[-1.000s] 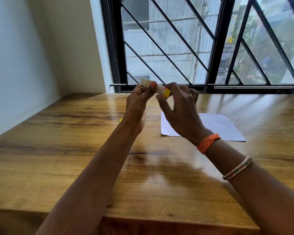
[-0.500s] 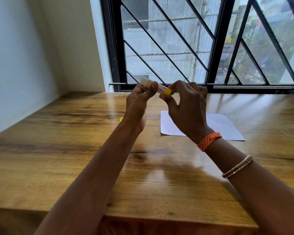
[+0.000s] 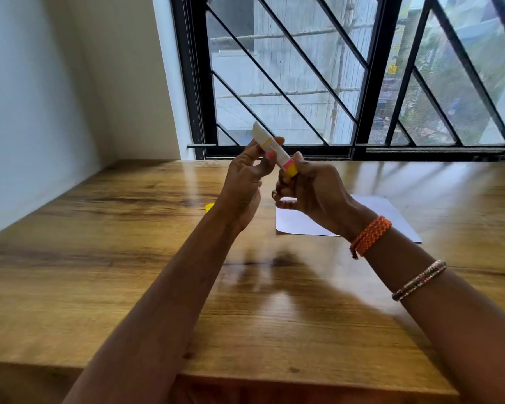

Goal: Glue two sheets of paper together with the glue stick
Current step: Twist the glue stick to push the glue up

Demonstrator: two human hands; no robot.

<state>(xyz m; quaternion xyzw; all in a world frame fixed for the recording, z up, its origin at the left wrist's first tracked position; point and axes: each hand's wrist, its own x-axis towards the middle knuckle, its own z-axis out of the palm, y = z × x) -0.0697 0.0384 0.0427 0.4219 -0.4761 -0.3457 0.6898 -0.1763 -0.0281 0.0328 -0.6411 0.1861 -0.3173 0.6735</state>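
Observation:
A white glue stick (image 3: 276, 150) with yellow and pink bands is held up above the table, tilted with its uncapped glue end up and to the left. My left hand (image 3: 247, 179) pinches its upper body between thumb and fingers. My right hand (image 3: 309, 189) grips its yellow base end with curled fingers. White paper (image 3: 391, 212) lies flat on the wooden table (image 3: 99, 258) beyond my right wrist, partly hidden by that hand. I cannot tell how many sheets it is. A small yellow piece (image 3: 208, 207), perhaps the cap, shows on the table behind my left wrist.
A window with black diagonal bars (image 3: 333, 83) runs along the table's far edge. A white wall (image 3: 41, 97) borders the table on the left. The table's near edge (image 3: 303, 380) lies close below my forearms.
The glue stick has tilted steeper, its glue end rising up and left. My right hand has shifted lower on the base end. Both hands stay on the stick.

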